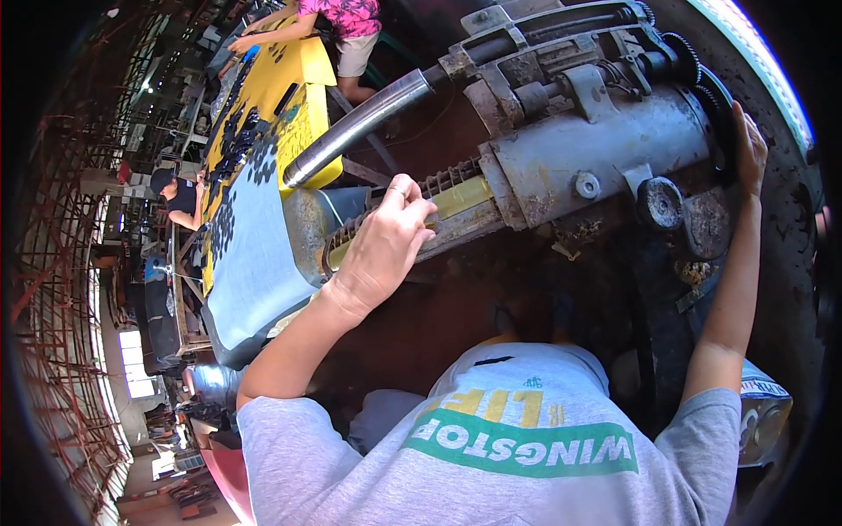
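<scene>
A large worn grey machine [605,167] with a cylindrical metal housing stretches across the upper right. My left hand [386,237] is over a yellow strip [465,197] that runs along a dark, ridged rod [449,178] leading out of the housing. Its fingers are curled and pinched together; whatever is between the fingertips is too small to make out. At the machine's far right end, my right hand [751,153] is wrapped at the edge of a dark curved wheel [721,110], its fingertips partly hidden. A shiny metal cylinder [360,127] juts out leftward above my left hand.
To the left stands a long table with a yellow cover [307,66] and a light blue sheet [259,272], bearing many dark pieces. One person [180,197] leans at its far side; another in a pink top [342,17] works at its top end. A printed container [761,416] stands by my right elbow.
</scene>
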Action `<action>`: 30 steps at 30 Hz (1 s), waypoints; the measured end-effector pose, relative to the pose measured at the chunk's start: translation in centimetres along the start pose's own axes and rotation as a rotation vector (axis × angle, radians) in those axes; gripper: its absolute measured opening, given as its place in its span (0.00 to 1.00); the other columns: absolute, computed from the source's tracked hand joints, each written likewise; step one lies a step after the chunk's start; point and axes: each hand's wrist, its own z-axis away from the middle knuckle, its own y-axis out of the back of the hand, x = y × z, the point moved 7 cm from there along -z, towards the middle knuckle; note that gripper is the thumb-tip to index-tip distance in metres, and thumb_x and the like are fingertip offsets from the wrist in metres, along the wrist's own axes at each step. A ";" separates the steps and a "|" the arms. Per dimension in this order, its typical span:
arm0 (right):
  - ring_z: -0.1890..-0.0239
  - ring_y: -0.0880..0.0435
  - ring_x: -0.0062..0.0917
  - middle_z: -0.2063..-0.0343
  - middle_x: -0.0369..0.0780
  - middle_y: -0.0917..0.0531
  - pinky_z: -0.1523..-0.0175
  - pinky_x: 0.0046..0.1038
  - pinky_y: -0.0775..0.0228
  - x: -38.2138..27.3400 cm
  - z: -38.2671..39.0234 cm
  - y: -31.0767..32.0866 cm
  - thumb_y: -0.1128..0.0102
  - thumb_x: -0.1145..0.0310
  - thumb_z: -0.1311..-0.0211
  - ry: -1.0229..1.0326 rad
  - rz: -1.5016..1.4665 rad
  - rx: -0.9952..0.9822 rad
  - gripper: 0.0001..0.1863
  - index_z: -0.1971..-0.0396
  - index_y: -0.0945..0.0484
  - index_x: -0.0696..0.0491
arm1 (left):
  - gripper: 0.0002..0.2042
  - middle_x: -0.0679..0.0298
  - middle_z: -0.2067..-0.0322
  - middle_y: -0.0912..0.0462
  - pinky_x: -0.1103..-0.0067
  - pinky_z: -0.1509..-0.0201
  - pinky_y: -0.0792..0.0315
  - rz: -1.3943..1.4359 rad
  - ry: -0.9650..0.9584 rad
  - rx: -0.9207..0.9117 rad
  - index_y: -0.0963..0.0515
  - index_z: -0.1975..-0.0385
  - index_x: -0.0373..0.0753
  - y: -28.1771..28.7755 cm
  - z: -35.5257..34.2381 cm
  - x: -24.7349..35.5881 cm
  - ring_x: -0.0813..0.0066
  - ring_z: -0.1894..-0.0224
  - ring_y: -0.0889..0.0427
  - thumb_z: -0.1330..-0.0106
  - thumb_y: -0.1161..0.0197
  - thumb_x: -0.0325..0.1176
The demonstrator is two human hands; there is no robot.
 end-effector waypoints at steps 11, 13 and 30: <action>0.59 0.27 0.19 0.56 0.37 0.24 0.50 0.22 0.35 3.7 12.4 -0.5 0.55 0.60 0.29 -0.489 -0.576 0.055 0.22 0.44 0.30 0.61 | 0.11 0.58 0.63 0.33 0.74 0.60 0.27 -0.025 0.031 -0.041 0.26 0.73 0.31 0.6 0.1 -0.1 0.67 0.68 0.23 0.55 0.30 0.20; 0.60 0.28 0.18 0.59 0.36 0.24 0.52 0.22 0.35 3.5 12.8 -0.2 0.55 0.56 0.30 -0.582 -0.638 -0.025 0.25 0.45 0.29 0.61 | 0.15 0.59 0.60 0.33 0.72 0.54 0.28 -0.054 0.006 -0.026 0.23 0.71 0.33 1.2 0.2 0.2 0.65 0.60 0.25 0.60 0.26 0.24; 0.80 0.45 0.10 0.84 0.25 0.41 0.76 0.19 0.52 1.0 -6.8 -2.5 0.54 0.57 0.31 -0.584 -0.340 -0.327 0.19 0.60 0.20 0.57 | 0.07 0.62 0.64 0.19 0.83 0.61 0.29 -0.123 0.478 1.003 0.19 0.62 0.34 9.1 15.6 -9.2 0.78 0.65 0.22 0.39 0.37 0.25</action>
